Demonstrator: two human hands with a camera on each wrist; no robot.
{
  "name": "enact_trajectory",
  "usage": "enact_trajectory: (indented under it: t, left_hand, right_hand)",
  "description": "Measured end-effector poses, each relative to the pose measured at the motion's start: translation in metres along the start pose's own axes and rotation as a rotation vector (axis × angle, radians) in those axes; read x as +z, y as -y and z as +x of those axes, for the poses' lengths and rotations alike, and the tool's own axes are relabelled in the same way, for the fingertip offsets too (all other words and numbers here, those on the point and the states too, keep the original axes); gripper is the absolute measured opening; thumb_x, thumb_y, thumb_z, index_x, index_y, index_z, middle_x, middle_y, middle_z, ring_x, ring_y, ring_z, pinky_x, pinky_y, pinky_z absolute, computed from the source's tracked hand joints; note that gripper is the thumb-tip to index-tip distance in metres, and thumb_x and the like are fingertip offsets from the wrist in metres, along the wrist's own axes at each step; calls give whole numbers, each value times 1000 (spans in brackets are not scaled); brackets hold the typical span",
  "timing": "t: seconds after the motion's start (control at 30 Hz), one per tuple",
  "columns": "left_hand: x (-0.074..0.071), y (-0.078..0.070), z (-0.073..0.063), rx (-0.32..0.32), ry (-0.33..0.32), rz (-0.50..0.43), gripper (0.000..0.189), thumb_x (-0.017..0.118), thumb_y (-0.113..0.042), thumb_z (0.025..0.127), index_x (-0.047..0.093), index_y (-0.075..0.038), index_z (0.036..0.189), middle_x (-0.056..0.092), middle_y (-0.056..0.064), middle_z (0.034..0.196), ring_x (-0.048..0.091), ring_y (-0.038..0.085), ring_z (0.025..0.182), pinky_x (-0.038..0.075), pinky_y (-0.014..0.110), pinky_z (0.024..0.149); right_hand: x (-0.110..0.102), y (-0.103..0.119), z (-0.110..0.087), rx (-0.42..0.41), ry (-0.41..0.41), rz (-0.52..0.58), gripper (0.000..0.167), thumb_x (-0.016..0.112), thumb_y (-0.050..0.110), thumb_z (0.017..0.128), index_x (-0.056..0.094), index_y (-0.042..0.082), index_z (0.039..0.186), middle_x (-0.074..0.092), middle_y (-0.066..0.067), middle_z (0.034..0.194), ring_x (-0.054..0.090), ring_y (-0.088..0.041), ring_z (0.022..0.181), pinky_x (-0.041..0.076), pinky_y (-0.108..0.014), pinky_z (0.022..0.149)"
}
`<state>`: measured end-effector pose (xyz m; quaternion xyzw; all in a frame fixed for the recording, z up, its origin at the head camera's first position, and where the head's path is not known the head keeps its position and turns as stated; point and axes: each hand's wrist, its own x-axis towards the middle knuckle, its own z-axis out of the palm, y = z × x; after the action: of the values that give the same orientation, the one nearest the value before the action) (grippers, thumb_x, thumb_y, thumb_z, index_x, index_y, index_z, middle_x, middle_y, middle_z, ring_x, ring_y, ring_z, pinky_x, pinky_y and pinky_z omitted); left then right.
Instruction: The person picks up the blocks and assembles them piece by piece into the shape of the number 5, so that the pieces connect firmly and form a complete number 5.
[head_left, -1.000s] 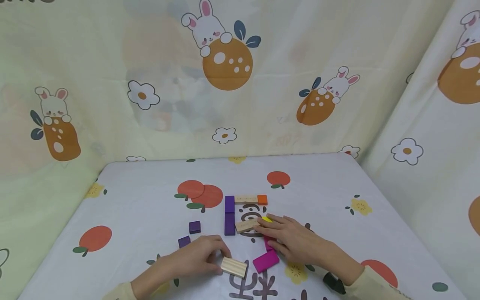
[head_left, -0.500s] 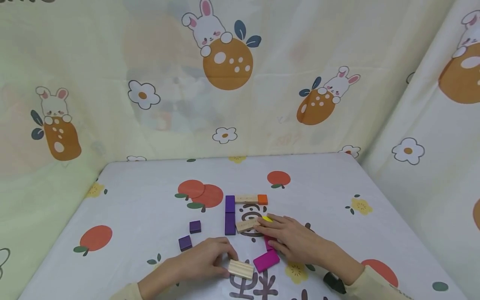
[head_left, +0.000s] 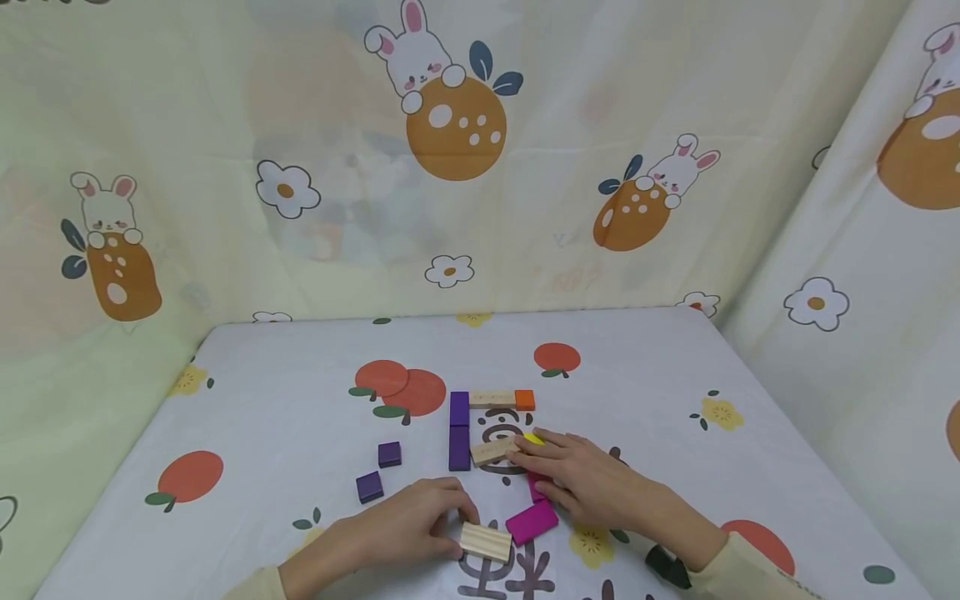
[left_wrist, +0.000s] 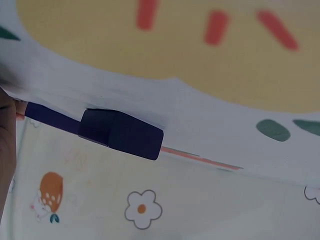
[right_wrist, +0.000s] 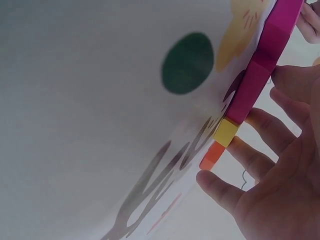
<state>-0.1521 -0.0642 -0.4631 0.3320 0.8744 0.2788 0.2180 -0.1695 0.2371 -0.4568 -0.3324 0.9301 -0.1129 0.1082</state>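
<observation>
In the head view my left hand [head_left: 408, 527] pinches a plain wooden block [head_left: 486, 542] at its left end, thumb in front and fingers behind. The block's right end is beside the near magenta block [head_left: 532, 522]; I cannot tell if they touch. My right hand [head_left: 592, 475] lies over the right side of the layout, fingers extended. In the right wrist view its fingertips are at the yellow cube [right_wrist: 226, 132] and a second magenta block [right_wrist: 252, 82]. A wooden block [head_left: 492, 451] runs from the purple blocks [head_left: 459, 448] to the right fingers, which partly hide the yellow cube.
Another wooden block [head_left: 492, 400] and an orange cube [head_left: 525, 400] form the far edge of the layout. Two loose dark purple cubes [head_left: 389, 454] lie left of it. A dark, capped object [head_left: 667, 567] is under the right forearm. A printed cloth [head_left: 285, 417] covers the table.
My left hand has slid to the right with the wooden block, bringing it close to the near magenta block. The nearer dark purple cube has come into full view. My right hand has stayed still.
</observation>
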Motion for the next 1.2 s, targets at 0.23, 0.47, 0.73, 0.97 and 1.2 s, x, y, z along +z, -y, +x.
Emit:
enact_trajectory:
  t: [0.23, 0.47, 0.73, 0.97, 1.2]
  left_hand:
    - [0, 1, 0, 11, -1, 7, 28, 84, -21, 91, 77, -28, 117, 63, -17, 102, 50, -3, 71, 47, 14, 68]
    - [0, 1, 0, 20, -8, 22, 28, 83, -20, 92, 77, -28, 118, 62, -16, 104, 49, -3, 71, 46, 14, 69]
    - [-13, 5, -5, 40, -35, -22, 37, 84, -23, 92, 74, -26, 128, 66, -11, 119, 54, -2, 77, 50, 15, 72]
    - [-56, 17, -22, 57, -220, 29, 42, 81, -16, 94, 70, -13, 134, 68, 5, 128, 63, 16, 96, 55, 21, 74]
    - [-74, 42, -33, 21, -301, 36, 44, 80, -14, 94, 68, -12, 136, 68, 8, 133, 64, 27, 109, 58, 30, 84]
  right_hand:
    - [0, 0, 0, 4, 3, -10, 59, 62, 32, 107, 43, 35, 162, 43, 6, 170, 37, -33, 160, 39, -62, 124]
    - [0, 0, 0, 2, -1, -14, 59, 61, 32, 107, 43, 36, 162, 43, 7, 170, 38, -33, 159, 39, -61, 124]
    - [-1, 0, 0, 7, 4, -7, 59, 61, 32, 107, 42, 37, 163, 42, 7, 171, 37, -32, 160, 38, -62, 124]
    - [-2, 1, 1, 15, -6, -17, 58, 61, 32, 107, 43, 36, 162, 43, 8, 170, 37, -33, 160, 39, -61, 124]
    - [1, 1, 0, 18, -2, -5, 58, 61, 31, 107, 44, 36, 162, 43, 7, 170, 37, -33, 160, 39, -61, 124]
